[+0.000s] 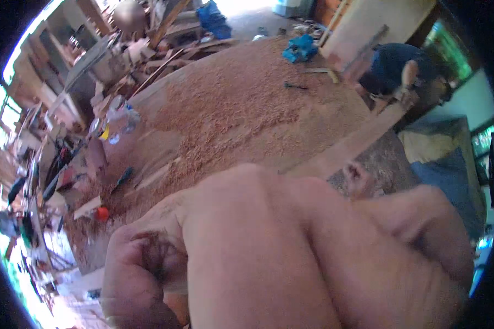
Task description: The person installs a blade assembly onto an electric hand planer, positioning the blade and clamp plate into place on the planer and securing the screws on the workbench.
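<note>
Bare skin fills the lower middle, very close to the camera, in large rounded shapes. More bent skin shows at the lower left, with a dusty, shadowed fold, and at the lower right. I cannot tell which parts are my hands, and no clear fingers or held object can be made out. Beyond them lies a broad surface strewn with reddish wood shavings. A long board runs toward the upper right. A small blurred skin-coloured shape is beside it, too unclear to name.
Another person in dark clothing is at the upper right, near the board's far end. A blue object, a dark small tool and clear plastic lie on the surface. Wood scraps crowd the back left. An orange-red item is at left.
</note>
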A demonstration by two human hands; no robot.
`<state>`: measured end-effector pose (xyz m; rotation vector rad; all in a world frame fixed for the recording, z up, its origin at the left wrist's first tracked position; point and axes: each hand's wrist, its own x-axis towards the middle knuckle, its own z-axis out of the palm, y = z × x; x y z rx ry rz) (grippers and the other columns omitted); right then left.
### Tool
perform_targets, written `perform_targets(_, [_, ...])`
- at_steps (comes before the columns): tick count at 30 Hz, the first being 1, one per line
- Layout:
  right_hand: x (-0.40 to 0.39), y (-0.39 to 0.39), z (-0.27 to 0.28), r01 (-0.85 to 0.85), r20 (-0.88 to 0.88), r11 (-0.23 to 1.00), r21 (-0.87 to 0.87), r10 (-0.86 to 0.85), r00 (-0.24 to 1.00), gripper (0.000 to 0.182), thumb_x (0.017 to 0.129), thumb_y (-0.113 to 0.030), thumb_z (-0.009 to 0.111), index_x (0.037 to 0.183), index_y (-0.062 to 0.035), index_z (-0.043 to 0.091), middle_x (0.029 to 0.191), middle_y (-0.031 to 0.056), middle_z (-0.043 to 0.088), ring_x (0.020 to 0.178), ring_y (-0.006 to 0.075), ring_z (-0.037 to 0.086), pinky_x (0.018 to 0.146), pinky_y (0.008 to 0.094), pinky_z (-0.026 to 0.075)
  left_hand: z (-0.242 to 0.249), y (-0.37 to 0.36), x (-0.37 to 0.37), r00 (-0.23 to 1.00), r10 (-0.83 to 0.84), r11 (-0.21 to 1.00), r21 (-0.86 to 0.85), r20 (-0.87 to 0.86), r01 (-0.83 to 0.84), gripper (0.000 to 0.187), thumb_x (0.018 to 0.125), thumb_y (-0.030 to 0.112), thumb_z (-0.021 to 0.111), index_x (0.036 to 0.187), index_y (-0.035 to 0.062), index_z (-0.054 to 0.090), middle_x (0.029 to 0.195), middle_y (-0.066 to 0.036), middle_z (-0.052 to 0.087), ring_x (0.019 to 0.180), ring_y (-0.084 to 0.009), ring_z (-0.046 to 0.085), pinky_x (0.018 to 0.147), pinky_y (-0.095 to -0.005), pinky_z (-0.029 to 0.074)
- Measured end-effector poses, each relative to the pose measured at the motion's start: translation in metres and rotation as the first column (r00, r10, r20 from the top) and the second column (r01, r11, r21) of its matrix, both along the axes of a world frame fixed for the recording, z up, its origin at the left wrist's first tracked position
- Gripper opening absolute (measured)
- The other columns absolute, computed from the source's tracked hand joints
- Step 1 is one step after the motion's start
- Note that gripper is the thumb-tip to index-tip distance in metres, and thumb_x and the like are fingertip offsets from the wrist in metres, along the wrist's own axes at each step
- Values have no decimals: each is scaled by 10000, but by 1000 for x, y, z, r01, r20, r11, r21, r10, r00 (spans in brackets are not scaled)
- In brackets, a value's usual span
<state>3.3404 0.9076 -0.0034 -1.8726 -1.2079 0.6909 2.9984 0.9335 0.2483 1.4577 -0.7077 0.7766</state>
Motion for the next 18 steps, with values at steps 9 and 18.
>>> perform_targets(9, [43, 230, 9, -575, 325, 813, 97, 520, 790, 284, 913, -161, 735, 1142, 6, 713, 931, 141, 746, 839, 223, 721, 770, 356, 560, -31, 61, 99, 961, 273, 957, -91, -36, -276, 389, 957, 188, 637, 1263, -45, 580, 1122, -175, 699, 974, -266, 675, 855, -401, 523])
perform_targets(18, [111, 455, -138, -749, 411, 643, -159, 733, 542, 470, 831, -200, 799, 1253, -42, 665, 1096, 165, 739, 1011, 317, 713, 906, 419, 559, -13, 110, 178, 797, 586, 784, -144, -149, -603, 360, 979, 213, 598, 1222, -51, 596, 1109, -178, 701, 967, -275, 675, 864, -413, 519])
